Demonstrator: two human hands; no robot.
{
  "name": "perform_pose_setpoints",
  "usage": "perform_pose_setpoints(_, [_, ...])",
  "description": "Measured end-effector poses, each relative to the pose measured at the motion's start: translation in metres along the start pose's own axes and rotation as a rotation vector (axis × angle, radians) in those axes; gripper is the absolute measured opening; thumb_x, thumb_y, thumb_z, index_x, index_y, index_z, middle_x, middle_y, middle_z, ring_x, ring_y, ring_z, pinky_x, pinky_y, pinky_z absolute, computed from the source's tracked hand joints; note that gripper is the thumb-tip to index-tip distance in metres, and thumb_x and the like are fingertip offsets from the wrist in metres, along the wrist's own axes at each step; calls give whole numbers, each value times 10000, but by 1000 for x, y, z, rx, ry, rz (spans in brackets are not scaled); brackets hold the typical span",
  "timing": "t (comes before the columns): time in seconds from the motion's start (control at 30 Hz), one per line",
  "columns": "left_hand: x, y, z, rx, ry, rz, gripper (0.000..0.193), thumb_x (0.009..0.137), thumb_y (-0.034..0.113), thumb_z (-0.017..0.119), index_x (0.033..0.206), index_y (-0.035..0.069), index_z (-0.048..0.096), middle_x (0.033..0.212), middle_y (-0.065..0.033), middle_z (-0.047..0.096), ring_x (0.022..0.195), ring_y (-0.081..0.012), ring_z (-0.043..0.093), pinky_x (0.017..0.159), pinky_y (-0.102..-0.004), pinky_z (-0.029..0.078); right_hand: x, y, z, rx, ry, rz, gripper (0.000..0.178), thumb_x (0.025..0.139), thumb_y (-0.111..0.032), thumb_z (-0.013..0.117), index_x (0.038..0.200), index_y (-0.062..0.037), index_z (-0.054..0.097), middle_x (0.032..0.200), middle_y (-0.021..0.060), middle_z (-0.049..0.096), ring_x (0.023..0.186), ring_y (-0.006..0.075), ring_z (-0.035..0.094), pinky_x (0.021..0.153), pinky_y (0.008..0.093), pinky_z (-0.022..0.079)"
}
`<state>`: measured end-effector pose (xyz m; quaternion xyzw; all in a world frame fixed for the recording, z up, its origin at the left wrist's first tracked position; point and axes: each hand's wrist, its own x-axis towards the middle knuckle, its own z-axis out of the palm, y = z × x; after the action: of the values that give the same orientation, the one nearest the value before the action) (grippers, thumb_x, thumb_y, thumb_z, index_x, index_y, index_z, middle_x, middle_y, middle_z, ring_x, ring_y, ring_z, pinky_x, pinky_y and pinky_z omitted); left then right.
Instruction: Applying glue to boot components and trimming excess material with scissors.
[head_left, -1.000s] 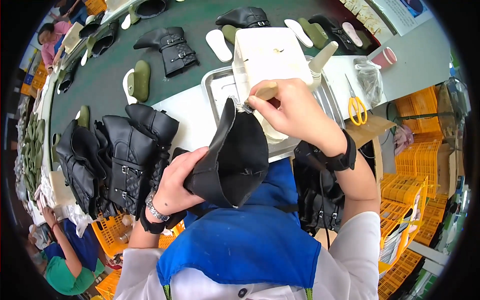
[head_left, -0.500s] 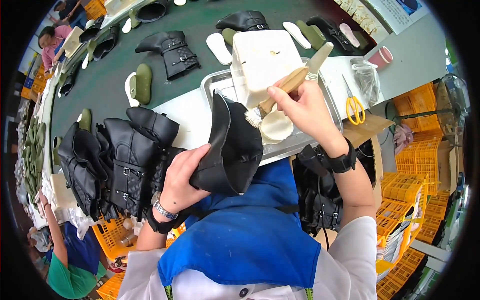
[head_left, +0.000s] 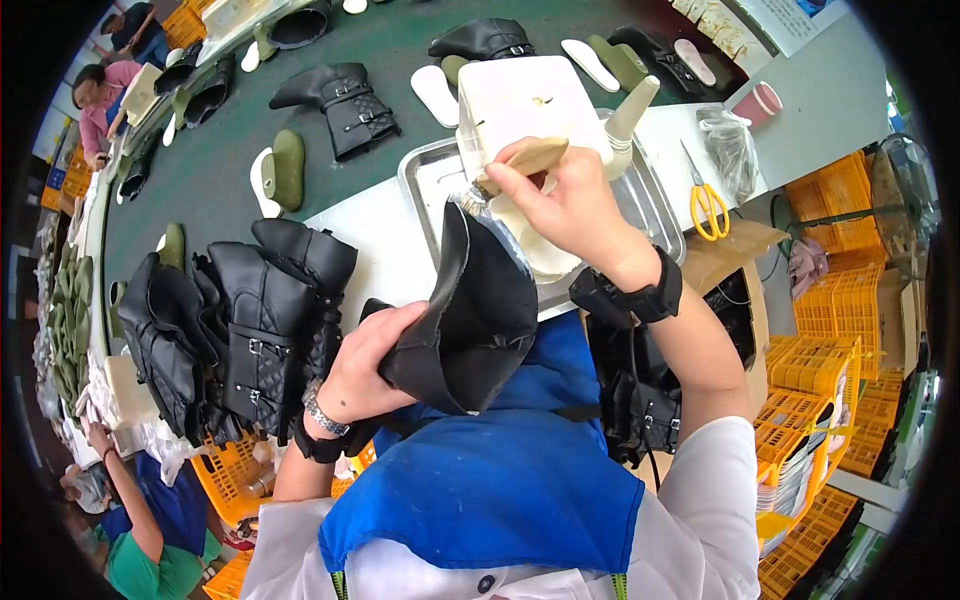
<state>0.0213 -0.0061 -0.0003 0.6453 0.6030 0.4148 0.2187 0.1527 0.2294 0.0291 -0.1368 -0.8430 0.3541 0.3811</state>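
Note:
My left hand point(head_left: 367, 361) grips a black leather boot upper point(head_left: 468, 310) from below, holding it tilted over my blue apron. My right hand point(head_left: 561, 200) holds a wooden-handled brush point(head_left: 519, 165), with its bristle end touching the top edge of the upper. Just behind them stands a white square tub point(head_left: 520, 100) in a metal tray point(head_left: 425, 180) on the white bench.
A pile of black boots point(head_left: 240, 330) lies left of my hands. Yellow scissors point(head_left: 708, 205) and a pink cup point(head_left: 760, 100) sit at the right. Boots and green insoles ride a dark green conveyor point(head_left: 220, 170) behind. Yellow crates point(head_left: 830, 300) stand right; other people work at left.
My right hand lifted the brush out of the tray and brought it onto the top edge of the upper. The left hand raised and turned the upper slightly.

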Motion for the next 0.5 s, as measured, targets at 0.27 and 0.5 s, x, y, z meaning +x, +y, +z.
perform_pose_setpoints(0.27, [9,11,1,335,225,-75,843,477,50,737,1272,88,458,1045,-150,561,934,-328,537,837,-385,432,-11,-27,-27,274,159,269,154,825,-140,629,844,13,626,670,33,615,590,80,565,530,216,436])
perform_pose_setpoints(0.5, [18,20,5,512,243,-155,821,511,99,757,1267,61,439,1072,-156,566,959,-332,552,827,-383,454,-41,-15,-17,328,137,471,208,843,-177,626,869,29,620,671,17,595,610,56,538,553,205,431])
